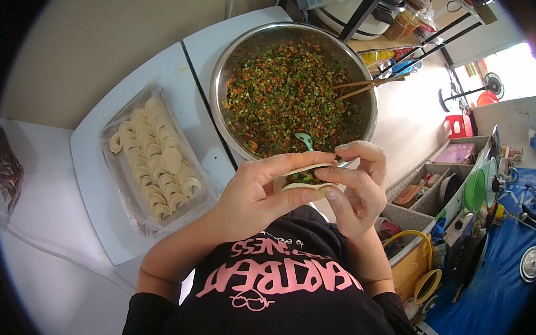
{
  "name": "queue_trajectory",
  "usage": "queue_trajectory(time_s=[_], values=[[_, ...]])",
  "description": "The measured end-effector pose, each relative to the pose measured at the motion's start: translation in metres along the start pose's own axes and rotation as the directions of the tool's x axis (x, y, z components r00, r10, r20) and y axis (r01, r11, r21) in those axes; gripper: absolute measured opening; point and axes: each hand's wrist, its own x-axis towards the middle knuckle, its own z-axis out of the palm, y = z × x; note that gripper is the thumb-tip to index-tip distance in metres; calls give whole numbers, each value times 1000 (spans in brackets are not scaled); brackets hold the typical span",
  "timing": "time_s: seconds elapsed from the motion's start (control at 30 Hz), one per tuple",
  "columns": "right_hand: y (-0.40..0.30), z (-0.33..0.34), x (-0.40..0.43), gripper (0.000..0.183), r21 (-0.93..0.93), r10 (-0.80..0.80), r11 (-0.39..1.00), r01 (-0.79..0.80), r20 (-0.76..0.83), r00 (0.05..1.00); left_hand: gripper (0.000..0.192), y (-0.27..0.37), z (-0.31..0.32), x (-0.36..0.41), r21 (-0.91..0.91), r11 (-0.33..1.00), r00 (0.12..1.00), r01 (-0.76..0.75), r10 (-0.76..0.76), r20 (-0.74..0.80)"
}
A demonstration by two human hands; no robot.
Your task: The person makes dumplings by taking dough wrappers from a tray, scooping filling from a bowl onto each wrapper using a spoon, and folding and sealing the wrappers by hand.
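Observation:
Between my two hands is a dumpling wrapper (308,168) folded partway over a green vegetable filling, its edges still apart along the middle. My left hand (255,193) grips one end, with the fingers along the top edge and the thumb along the lower one. The other end is pinched by the fingers and thumb of my right hand (362,187). Just beyond them stands a large steel bowl (216,88) of chopped filling (286,91). A pale green spoon (304,139) and a pair of wooden chopsticks (368,86) rest in it.
A plastic-lined tray (185,144) on the white table (172,68) holds rows of folded dumplings (152,162) and a flat wrapper round (172,160). A rack (368,7) with a rice cooker (346,15) stands at the back right. Stone-walled compartments (427,177) run along the right.

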Motion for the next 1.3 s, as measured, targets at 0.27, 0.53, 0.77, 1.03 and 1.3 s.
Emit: queue_trajectory(time_s=[0.27, 0.53, 0.77, 1.03, 1.3], values=[[-3, 9, 3, 17, 112, 119, 988, -110, -78, 990, 37, -5, -1, 3, 162, 985, 997, -65, 71, -31], [-1, 12, 8, 19, 189, 197, 966, -176, -99, 975, 38, -9, 0, 5, 190, 957, 970, -218, 234, -64], [21, 5, 17, 15, 51, -10, 999, 10, 16, 1000, 64, -5, 1, 11, -16, 985, 983, -172, 170, -67], [23, 10, 24, 18, -28, 58, 998, -57, 19, 998, 66, -10, -5, 18, -45, 994, 984, -103, 95, -148], [22, 15, 27, 20, -82, -9, 997, 14, 63, 998, 69, -16, -5, 18, 20, 992, 984, -121, 122, -131]])
